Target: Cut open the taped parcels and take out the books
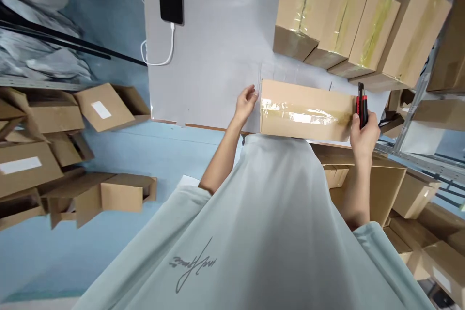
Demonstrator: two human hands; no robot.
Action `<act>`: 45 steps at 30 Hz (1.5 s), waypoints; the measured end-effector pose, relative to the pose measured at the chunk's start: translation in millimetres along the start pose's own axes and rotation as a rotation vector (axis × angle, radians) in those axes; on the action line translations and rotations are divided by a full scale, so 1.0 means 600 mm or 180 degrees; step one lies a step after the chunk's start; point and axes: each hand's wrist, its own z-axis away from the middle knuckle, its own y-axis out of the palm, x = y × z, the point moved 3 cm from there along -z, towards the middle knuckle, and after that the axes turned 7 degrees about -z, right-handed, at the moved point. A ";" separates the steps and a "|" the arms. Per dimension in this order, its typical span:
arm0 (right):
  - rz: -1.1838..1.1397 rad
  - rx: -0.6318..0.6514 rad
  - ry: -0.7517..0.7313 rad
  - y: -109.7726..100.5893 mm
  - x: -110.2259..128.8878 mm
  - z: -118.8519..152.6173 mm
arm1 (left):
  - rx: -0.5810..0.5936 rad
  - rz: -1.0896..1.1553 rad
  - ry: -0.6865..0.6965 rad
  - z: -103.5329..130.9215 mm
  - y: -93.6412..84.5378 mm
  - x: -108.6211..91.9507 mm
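By the right hand (364,134) a utility knife (363,105) is gripped; beside the half-opened left hand (246,102) a taped carton (305,98) is placed.

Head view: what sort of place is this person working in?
Probably a stockroom or parcel-handling area: taped cartons sit in a row on the table, open cardboard boxes crowd the view's left, and the right hand holds a box cutter.
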 end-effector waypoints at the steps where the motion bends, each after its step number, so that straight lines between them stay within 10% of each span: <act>1: 0.0090 -0.0032 -0.0128 -0.011 0.012 -0.004 | -0.0028 -0.0065 0.0051 0.012 -0.021 -0.019; 8: 0.0349 0.1078 -0.1194 -0.055 0.157 -0.032 | 0.0849 -0.0931 0.0936 0.111 -0.072 -0.164; 16: 0.0462 0.2515 -0.2583 0.025 0.291 -0.029 | 0.1229 -0.0691 0.0919 0.097 -0.048 -0.122; 45: 0.2786 0.3327 -0.3095 0.032 0.463 -0.001 | 0.1480 -0.0554 0.0956 0.090 -0.049 -0.108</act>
